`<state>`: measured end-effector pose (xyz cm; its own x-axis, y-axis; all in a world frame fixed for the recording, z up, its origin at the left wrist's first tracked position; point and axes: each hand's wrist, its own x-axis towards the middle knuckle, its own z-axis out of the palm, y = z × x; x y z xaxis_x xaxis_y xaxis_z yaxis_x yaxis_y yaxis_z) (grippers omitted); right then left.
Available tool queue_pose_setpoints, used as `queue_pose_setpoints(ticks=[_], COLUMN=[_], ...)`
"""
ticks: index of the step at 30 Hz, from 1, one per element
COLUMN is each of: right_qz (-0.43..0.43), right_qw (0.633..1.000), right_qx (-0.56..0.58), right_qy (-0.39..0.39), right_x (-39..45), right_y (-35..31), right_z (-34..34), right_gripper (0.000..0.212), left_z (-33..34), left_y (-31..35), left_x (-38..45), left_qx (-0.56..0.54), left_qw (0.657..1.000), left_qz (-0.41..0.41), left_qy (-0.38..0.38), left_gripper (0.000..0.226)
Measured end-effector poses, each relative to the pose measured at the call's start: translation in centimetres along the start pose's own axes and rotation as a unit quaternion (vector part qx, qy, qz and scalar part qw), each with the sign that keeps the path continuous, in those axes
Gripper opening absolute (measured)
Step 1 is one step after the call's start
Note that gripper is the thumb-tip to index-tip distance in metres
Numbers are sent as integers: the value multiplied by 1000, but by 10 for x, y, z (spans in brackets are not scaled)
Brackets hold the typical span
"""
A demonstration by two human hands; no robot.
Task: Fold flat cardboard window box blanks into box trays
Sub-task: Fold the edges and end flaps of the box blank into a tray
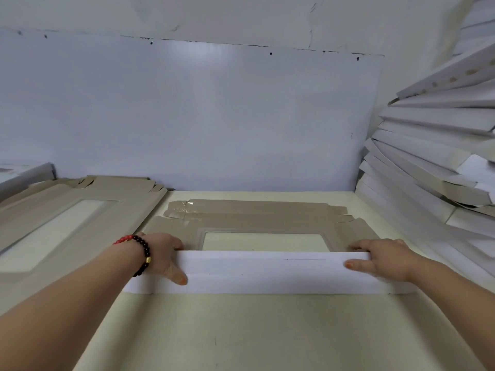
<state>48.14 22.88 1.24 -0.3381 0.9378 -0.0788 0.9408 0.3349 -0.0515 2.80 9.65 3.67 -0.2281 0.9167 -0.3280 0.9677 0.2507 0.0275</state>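
Left hand (163, 257), right hand (385, 259) grip blank's (257, 223) near flap ends.

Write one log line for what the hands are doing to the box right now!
step: folding near flap of window box blank | left hand: grips flap's left end | right hand: grips right end | flap: raised, white side showing

Single head-worn wide-angle view, looked forward and down from above the forearms, close over the table (241, 330), left hand (163, 254) and right hand (385, 259) at mid-frame, wall panel (201, 116) faced beyond the fingertips, edges bowed.
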Motion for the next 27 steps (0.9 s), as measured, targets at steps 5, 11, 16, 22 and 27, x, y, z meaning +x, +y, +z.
queue_pose_setpoints(ticks=[5,11,16,22,27], right_qz=[-70,-156,-214,-246,-250], right_qw=[997,987,965,940,938], right_qx=[24,-23,-93,-106,-101], right_qy=[-21,3,121,214,217], right_x=[-24,-49,-63,-83,-89], right_y=[-30,-105,-147,-178,-184], right_z=[-11,16,39,61,73], right_gripper=[58,54,49,32,31], left_z=[5,43,70,93,102], left_y=[41,104,134,151,151], left_x=[-21,-41,-52,-67,-71], left_qx=[32,28,108,120,138], left_qw=[994,984,968,968,965], left_qz=[88,159,173,175,183], left_qy=[47,70,144,132,125], left_gripper=[43,32,42,34,34])
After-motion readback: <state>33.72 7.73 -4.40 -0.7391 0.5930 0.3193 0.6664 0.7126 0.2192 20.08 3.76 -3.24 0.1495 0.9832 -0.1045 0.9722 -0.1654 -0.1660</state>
